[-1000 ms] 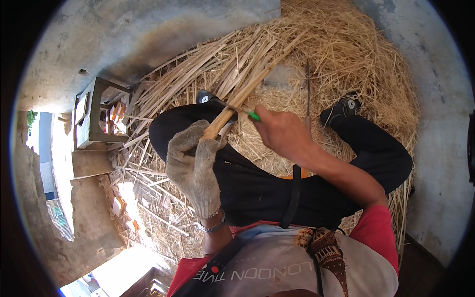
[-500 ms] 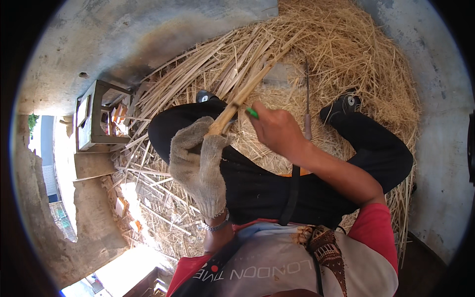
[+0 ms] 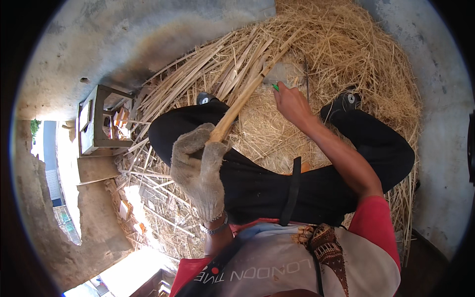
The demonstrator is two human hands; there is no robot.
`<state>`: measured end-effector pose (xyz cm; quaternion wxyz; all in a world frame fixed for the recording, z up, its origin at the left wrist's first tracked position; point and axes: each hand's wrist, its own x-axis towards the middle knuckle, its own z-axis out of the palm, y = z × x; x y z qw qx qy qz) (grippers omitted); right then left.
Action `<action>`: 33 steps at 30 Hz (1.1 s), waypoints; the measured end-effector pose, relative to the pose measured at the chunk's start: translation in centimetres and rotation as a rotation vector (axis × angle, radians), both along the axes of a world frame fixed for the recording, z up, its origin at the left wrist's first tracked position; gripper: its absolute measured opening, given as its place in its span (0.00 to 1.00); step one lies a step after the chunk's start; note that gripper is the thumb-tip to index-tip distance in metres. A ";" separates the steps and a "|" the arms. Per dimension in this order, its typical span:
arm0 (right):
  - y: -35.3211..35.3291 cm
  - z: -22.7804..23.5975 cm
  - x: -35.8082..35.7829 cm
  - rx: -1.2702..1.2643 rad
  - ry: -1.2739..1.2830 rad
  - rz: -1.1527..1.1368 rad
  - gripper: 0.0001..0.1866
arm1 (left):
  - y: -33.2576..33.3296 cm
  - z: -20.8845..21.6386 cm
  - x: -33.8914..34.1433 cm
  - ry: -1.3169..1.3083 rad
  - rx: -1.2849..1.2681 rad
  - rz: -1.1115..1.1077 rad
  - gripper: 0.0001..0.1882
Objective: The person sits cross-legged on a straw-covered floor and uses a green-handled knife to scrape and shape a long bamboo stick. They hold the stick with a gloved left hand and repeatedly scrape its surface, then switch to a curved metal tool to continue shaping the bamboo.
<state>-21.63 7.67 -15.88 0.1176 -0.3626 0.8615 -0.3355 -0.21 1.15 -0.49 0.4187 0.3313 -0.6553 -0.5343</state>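
My left hand [image 3: 199, 168], in a grey knitted glove, is closed around the near end of a long bamboo strip [image 3: 237, 106]. The strip slants up and away to the right, toward the straw pile, with a dark node partway along. My bare right hand [image 3: 294, 105] grips a small green-handled tool [image 3: 275, 87], held just right of the strip near that node. Most of the tool is hidden by my fingers, and its working end is too small to make out. Past my right hand, a long thin dark rod [image 3: 307, 79] lies on the straw, partly covered by the hand.
Loose straw and shavings [image 3: 346, 49] heap up at the back right. Split bamboo strips [image 3: 208, 69] lie at the back left. A small wooden stool-like frame [image 3: 94, 121] stands left against the wall [image 3: 148, 34]. My black-trousered legs [image 3: 376, 143] surround the work area.
My right hand has moved farther away and slightly right, carrying the green-handled tool along the strip. My gloved left hand keeps nearly the same place, with the strip still in it.
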 end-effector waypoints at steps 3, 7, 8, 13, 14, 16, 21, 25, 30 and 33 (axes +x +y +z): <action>0.5 1.1 0.7 -0.038 0.067 0.103 0.13 | 0.4 -0.2 0.5 -0.040 -0.038 0.000 0.25; 0.9 6.9 5.8 -0.254 0.071 0.286 0.12 | 0.3 0.0 0.0 -0.022 -0.032 0.052 0.25; 0.9 7.0 6.2 -0.298 0.070 0.296 0.11 | 0.2 0.2 0.0 -0.045 -0.032 0.059 0.25; 1.1 -2.0 0.0 0.066 0.121 0.046 0.11 | -0.3 -0.3 0.3 0.006 -0.007 0.037 0.25; 1.3 -3.1 -0.7 0.063 0.131 -0.003 0.11 | -0.3 -0.3 0.1 0.002 -0.013 0.014 0.24; 0.4 1.0 1.6 -0.026 0.044 0.120 0.12 | -0.2 -0.1 0.4 0.056 0.070 0.047 0.19; 0.4 5.7 6.2 -0.337 0.068 0.282 0.12 | 0.3 0.3 0.1 0.072 0.091 0.025 0.17; -0.2 -0.5 0.2 -0.083 0.043 0.090 0.13 | 0.5 0.4 -0.2 0.051 0.055 0.034 0.19; 0.2 2.4 1.4 -0.182 -0.003 0.177 0.10 | 1.3 -0.5 -0.2 0.045 -0.023 0.018 0.24; 0.1 3.9 3.4 -0.333 0.107 0.279 0.10 | -0.1 -0.8 0.1 -0.017 -0.091 0.018 0.25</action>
